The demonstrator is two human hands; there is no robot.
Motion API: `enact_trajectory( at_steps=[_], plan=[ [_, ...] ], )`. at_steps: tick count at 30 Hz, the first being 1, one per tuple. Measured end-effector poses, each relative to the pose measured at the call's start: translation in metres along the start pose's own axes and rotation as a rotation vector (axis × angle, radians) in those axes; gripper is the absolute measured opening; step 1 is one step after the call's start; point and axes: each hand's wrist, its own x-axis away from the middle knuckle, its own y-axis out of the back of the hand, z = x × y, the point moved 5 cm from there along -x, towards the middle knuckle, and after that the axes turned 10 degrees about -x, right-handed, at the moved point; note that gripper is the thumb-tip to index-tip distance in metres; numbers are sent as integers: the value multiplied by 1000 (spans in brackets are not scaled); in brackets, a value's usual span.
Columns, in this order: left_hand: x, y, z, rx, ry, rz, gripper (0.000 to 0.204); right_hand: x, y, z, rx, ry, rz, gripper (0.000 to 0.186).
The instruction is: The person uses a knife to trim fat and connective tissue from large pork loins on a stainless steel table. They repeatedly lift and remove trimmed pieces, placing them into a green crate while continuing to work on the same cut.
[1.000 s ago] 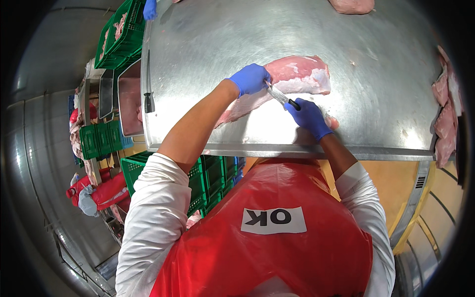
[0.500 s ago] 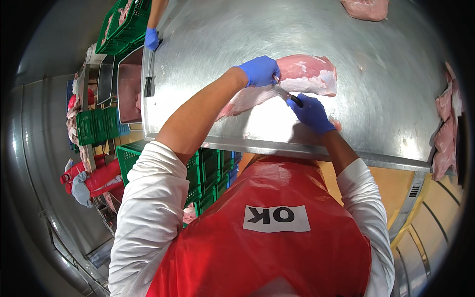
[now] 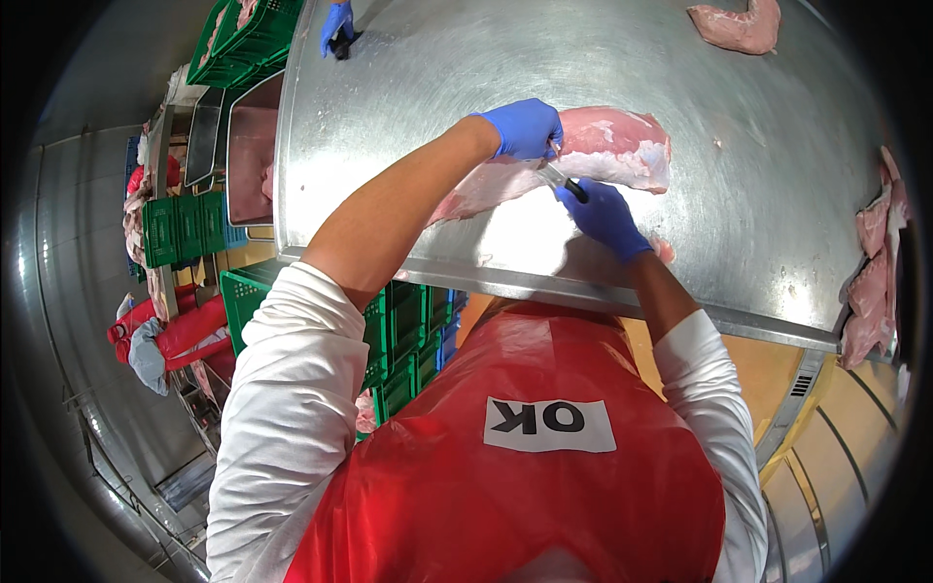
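Note:
A long piece of pink raw meat (image 3: 614, 132) with whitish fat along its near side lies across the metal table. My left hand (image 3: 525, 129), in a blue glove, is closed over the middle of it, its fingertips pinching at the surface. In my right hand (image 3: 604, 216), also blue-gloved, is a knife (image 3: 573, 188) with a black handle. Its blade points up and left, against the meat just below my left fingers; the tip is hidden. A small meat scrap (image 3: 663, 250) lies beside my right wrist.
At the far left a co-worker's gloved hand (image 3: 336, 27) holds something dark. Another meat piece (image 3: 737, 27) lies at the far right, with more meat (image 3: 872, 287) beyond the right edge. A metal tub (image 3: 255, 146) and green crates (image 3: 258, 39) stand left of the table (image 3: 418, 78).
The co-worker's hand has moved right and farther away, and the dark-handled tool has left the table's left edge. The far-right meat now looks curved. My hands have barely shifted, still at the same spot.

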Motion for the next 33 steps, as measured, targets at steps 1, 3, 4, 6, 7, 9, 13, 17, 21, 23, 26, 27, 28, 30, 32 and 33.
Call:
enact_trajectory(
  at_steps=[1,3,4,6,7,9,13,17,21,23,26,27,28,30,32,33],
  plan=[
    [1,1,1,3,-4,-20,17,-5,-5,4,33,4,-18,47],
    [4,4,2,8,-16,-55,18,-13,-13,10,96,7,-55,48],
    [5,5,2,-12,-2,-50,18,-11,-11,8,92,26,-67,48],
    [9,13,-1,-51,26,-44,18,-1,-4,1,89,64,-87,48],
    [11,15,-3,-28,38,-18,19,4,0,-3,92,34,-45,47],
    [13,14,-4,18,63,35,22,14,9,-3,98,-25,38,47],
    [16,17,-2,3,61,27,22,-2,-13,2,55,44,-30,48],
    [23,27,-2,-32,20,-76,19,-7,-25,10,133,33,-79,48],
    [27,24,5,6,-19,-158,17,15,-5,17,146,-58,9,46],
    [29,24,3,62,-13,-142,17,18,-7,22,130,-59,11,45],
    [30,26,-1,68,-34,-153,16,6,-23,24,130,-9,-38,45],
    [30,26,-2,56,-46,-159,16,1,-31,24,130,15,-63,45],
    [31,28,-2,41,-45,-159,15,-4,-37,23,148,35,-91,45],
    [32,30,-3,19,-46,-159,15,-9,-43,28,187,70,-147,46],
    [35,34,-4,-6,-30,-144,15,1,-34,28,124,4,-104,46],
    [37,33,-2,-16,-20,-138,15,8,-29,31,94,-29,-80,46]
  ],
)
